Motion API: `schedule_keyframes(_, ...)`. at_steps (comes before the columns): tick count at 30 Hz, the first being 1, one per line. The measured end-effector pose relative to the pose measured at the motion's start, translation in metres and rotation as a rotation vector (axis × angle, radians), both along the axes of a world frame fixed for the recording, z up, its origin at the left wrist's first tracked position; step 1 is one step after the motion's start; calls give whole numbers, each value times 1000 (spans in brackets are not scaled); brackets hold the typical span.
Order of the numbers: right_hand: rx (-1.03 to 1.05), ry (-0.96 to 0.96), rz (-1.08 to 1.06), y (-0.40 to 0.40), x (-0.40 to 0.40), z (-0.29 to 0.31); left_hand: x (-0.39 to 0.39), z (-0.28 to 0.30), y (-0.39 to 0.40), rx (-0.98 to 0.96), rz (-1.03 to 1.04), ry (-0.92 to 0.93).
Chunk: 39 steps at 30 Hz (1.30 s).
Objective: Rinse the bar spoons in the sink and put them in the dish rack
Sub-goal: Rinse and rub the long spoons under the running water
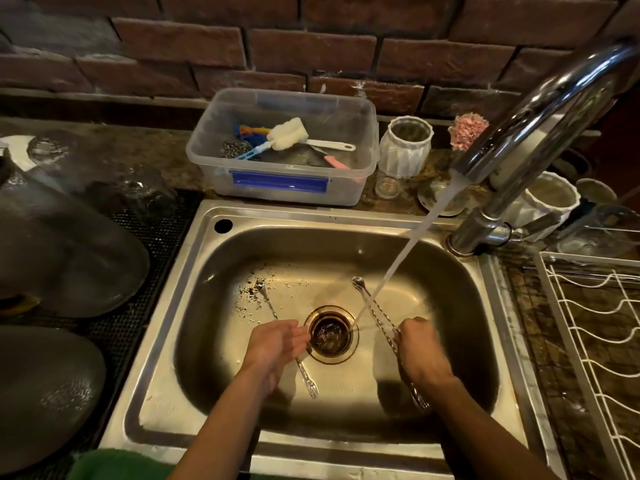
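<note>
Stainless steel sink [194, 271], single basin, set in a dark mottled stone counter [138, 157]. Red-brown brick wall [311, 50] runs along the far side. Chrome faucet [540, 126] arches in from the far right, water stream [408, 251] falling diagonally into the basin just right of the drain [332, 336]. Dark crumbs speckle the basin floor at far left.

Right hand [424, 351] grips bar spoons [375, 311] around the twisted stems, seemingly two held together; bowls point far-left, one bowl end under the stream, fork-like ends sticking out near the wrist. Left hand [277, 342] relaxed, fingers straight-ish and loosely together, holding nothing, hovering over another bar spoon [304, 374] that lies on the basin floor left of the drain, running from far-left to near-right. Whether the palm touches it, cannot tell.

White wire dish rack [595, 327] on the right counter, beside the sink. Clear plastic tub [280, 188] with a blue latch sits behind the sink, holding a white sponge brush [291, 133], a steel scourer and coloured handles. White ribbed jar [405, 148] right of the tub, pink scrubby thing [467, 129] behind it, second white ribbed pot [550, 202] by the faucet base. Dark glass lids or plates [65, 244] on a black mesh mat at left. Green fabric at near edge. No readable writing or brand.
</note>
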State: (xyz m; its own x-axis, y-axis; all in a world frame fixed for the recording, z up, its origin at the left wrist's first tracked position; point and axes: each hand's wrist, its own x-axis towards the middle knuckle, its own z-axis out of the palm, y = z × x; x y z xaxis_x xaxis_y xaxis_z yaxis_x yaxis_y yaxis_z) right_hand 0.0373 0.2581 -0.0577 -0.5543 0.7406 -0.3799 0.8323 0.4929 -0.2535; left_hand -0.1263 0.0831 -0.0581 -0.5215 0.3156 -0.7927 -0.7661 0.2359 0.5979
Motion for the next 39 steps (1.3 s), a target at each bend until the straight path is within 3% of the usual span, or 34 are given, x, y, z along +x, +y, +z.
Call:
schedule_keyframes(12,-26,-68,45,13,-4,-17,-15,-5,-3,-50,36,-61)
schedule_keyframes(19,31,-28,1,-6,-20,1,-33,-13,-13,-127,82,-43)
schedule_keyframes(24,-293,181,-23,-40,-63,1,-43,-21,-18,-188,63,-39)
schedule_keyframes(27,-423,202,2,-62,-89,-8,-46,-26,-19,-192,112,-33)
schedule_keyframes(31,-427,118,87,-85,-114,-24,-47,-31,-18,-230,101,-49)
schedule_keyframes(39,-207,-59,318,-105,-127,-42,-49,-32,-18,-187,108,-182)
